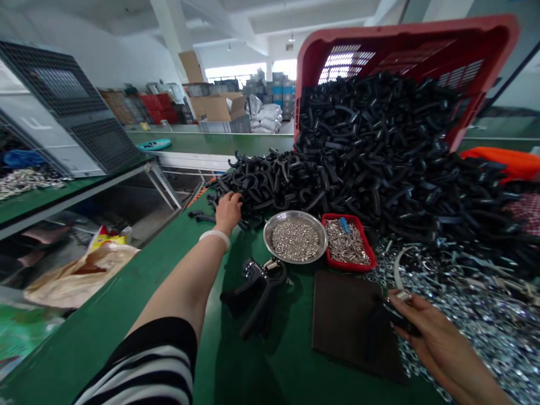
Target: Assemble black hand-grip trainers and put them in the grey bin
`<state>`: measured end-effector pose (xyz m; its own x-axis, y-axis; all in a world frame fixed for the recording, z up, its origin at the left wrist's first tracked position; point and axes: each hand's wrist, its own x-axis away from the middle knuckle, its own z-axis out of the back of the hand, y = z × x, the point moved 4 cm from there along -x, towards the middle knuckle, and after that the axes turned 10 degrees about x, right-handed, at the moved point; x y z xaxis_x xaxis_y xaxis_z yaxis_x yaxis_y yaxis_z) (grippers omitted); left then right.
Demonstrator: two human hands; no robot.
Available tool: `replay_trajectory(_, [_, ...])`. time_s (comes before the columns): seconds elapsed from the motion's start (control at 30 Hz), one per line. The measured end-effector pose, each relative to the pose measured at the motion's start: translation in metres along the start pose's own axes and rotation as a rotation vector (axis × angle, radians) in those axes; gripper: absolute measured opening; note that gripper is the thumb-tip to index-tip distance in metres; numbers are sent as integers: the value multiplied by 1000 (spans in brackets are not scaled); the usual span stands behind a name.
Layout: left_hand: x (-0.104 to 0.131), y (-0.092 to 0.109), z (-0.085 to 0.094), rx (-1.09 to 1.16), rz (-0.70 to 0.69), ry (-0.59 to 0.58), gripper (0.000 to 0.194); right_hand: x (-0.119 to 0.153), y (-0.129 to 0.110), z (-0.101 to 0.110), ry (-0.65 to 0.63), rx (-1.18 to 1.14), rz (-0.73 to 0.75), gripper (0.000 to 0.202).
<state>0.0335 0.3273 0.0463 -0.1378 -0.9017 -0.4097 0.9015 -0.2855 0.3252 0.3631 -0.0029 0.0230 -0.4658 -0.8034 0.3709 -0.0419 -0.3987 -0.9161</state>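
1. Black curved handles (pixel 358 163) are lying heaped on the counter (pixel 169 292), ahead of both hands; they are looking light, stiff and somewhat slick, so the middle of one's length seems the likeliest hold
2. Left hand (pixel 229 212) is resting at the heap's left edge, fingers bending; whether it is gripping a handle, I cannot tell
3. Right hand (pixel 415 320) is grasping a dark piece (pixel 405 324) beside the brown mat (pixel 346 320)

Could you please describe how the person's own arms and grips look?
The left arm wears a sleeve striped black and white, edged with a black band, and a pale bangle at the wrist. The left grip and right grip are ungloved; no sleeve shows on the right.
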Motion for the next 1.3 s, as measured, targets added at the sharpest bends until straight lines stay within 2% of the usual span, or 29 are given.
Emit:
replay_trajectory(0.1, [2, 17, 9, 14, -85, 31, 32, 5, 0, 3, 17, 35, 22, 45])
replay_trajectory(0.17, [5, 29, 22, 64, -133, 42, 32, 7, -1, 5, 17, 35, 55, 46])
replay_trajectory(0.27, [11, 50, 51, 258, -165, 150, 33, 8, -5, 6, 38, -16, 127, 43])
replay_trajectory(0.37, [28, 86, 80, 527, -209, 246, 32, 11, -20, -1, 76, -97, 218, 36])
replay_trajectory(0.43, [48, 123, 90, 734, -235, 169, 34, 15, -36, -8, 94, -148, 297, 34])
replay_trajectory(0.5, [74, 163, 90, 955, -206, -12, 35, 22, -55, -16, 94, -170, 421, 32])
replay_trajectory(0.57, [107, 203, 82, 1146, -175, -242, 38, 30, -73, -24, 65, -143, 556, 30])
replay_trajectory(0.6, [122, 220, 78, 1224, -158, -310, 38, 33, -79, -27, 42, -114, 604, 30])
replay_trajectory(0.67, [148, 241, 66, 1348, -69, -373, 39, 36, -84, -31, 16, -40, 635, 29])
replay_trajectory(0.73, [164, 249, 53, 1430, 53, -369, 41, 37, -80, -29, 39, 60, 634, 28])
replay_trajectory(0.8, [170, 252, 43, 1441, 104, -340, 41, 37, -73, -24, 99, 157, 647, 26])
replay_trajectory(0.93, [167, 257, 40, 1299, -30, -257, 37, 38, -60, -15, 193, 119, 674, 23])
replay_trajectory(1.13, [165, 276, 61, 1035, -246, -110, 27, 39, -59, -8, 335, 101, 708, 22])
replay_trajectory(1.23, [168, 281, 62, 1001, -305, -116, 23, 36, -58, -6, 356, 154, 701, 22])
replay_trajectory(1.3, [170, 281, 58, 1005, -311, -138, 23, 33, -57, -6, 321, 228, 699, 22])
